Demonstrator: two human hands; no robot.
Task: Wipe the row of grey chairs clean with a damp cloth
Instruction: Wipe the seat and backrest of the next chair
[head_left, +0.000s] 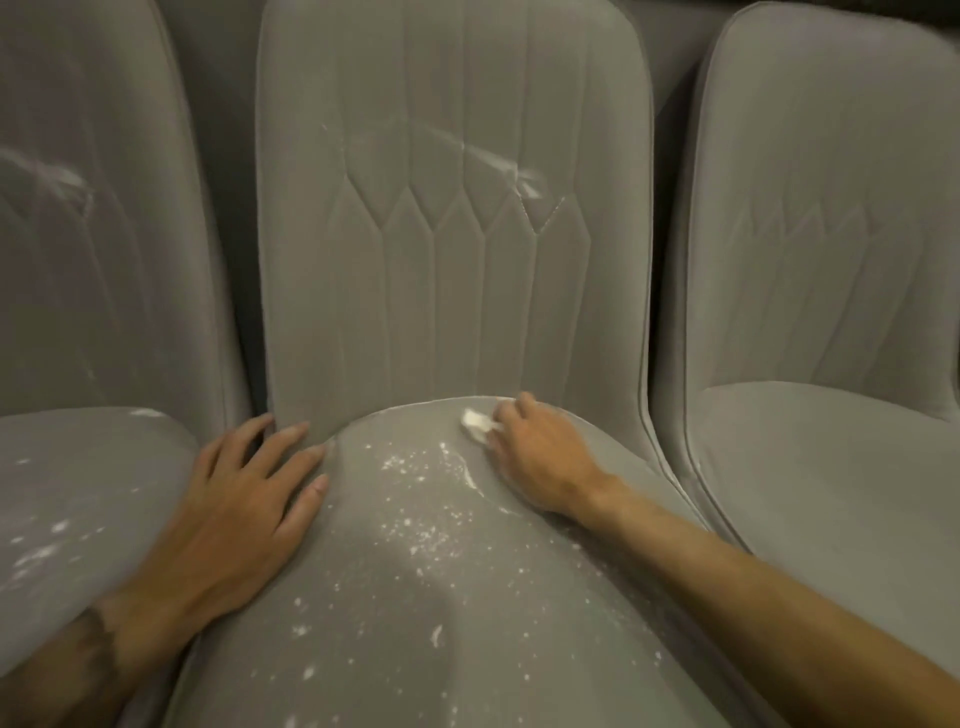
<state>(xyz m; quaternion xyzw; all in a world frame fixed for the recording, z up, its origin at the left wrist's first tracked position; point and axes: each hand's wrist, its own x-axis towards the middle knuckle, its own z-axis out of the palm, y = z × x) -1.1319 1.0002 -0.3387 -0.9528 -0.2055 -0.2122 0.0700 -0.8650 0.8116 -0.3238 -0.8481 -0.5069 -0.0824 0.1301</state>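
My right hand (535, 457) pinches the cloth (479, 423) at the back edge of the middle chair (447, 597) seat, the white specks (415, 519) lying toward me, while my left hand (244, 499) rests flat at the seat's left edge.

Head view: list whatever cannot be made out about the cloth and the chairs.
All head view:
Cloth: mostly hidden under fingers of the right hand; only a white corner shows, dampness untellable.
Left chair: cut by the left edge.
Right chair: cut by the right edge; blurred, specks unclear.
Middle chair: seat front below the bottom edge; legs unseen.
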